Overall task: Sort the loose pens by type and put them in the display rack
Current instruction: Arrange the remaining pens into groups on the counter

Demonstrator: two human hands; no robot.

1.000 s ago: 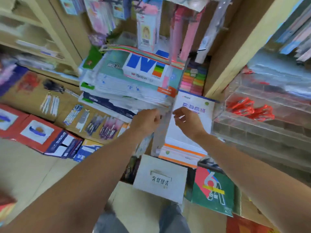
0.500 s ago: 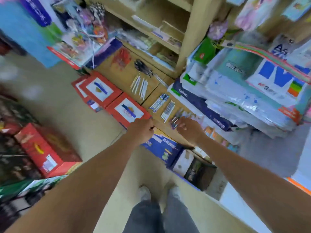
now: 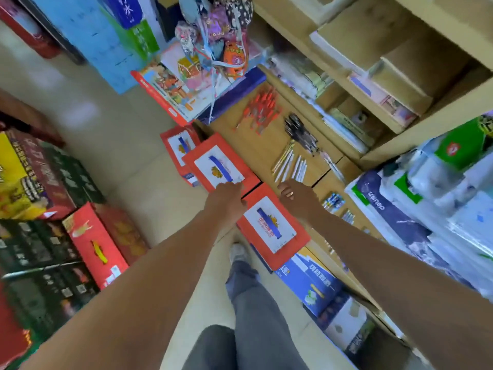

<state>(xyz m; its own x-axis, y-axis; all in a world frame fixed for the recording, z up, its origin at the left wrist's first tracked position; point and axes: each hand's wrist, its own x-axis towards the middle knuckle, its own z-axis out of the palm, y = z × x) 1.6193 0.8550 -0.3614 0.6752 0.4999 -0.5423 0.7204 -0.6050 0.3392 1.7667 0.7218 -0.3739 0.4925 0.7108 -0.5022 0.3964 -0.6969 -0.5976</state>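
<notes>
Three flat red boxes (image 3: 218, 166) lie in a row, and each has one white label with one blue stroke. On the brown cardboard top (image 3: 256, 148) there are five groups of pens: red pens (image 3: 262, 110), black pens (image 3: 300, 132), white pens (image 3: 297, 166), blue pens (image 3: 333, 202) and grey pens (image 3: 348, 217). The pens inside each group are too blurred to count one by one.

The left hand (image 3: 226, 200) hangs over a red box (image 3: 213, 145); the right hand (image 3: 300, 197) is just beside white pens (image 3: 293, 166). Red pens (image 3: 260, 110) and black pens (image 3: 298, 130) lie beyond on cardboard (image 3: 256, 150).
</notes>
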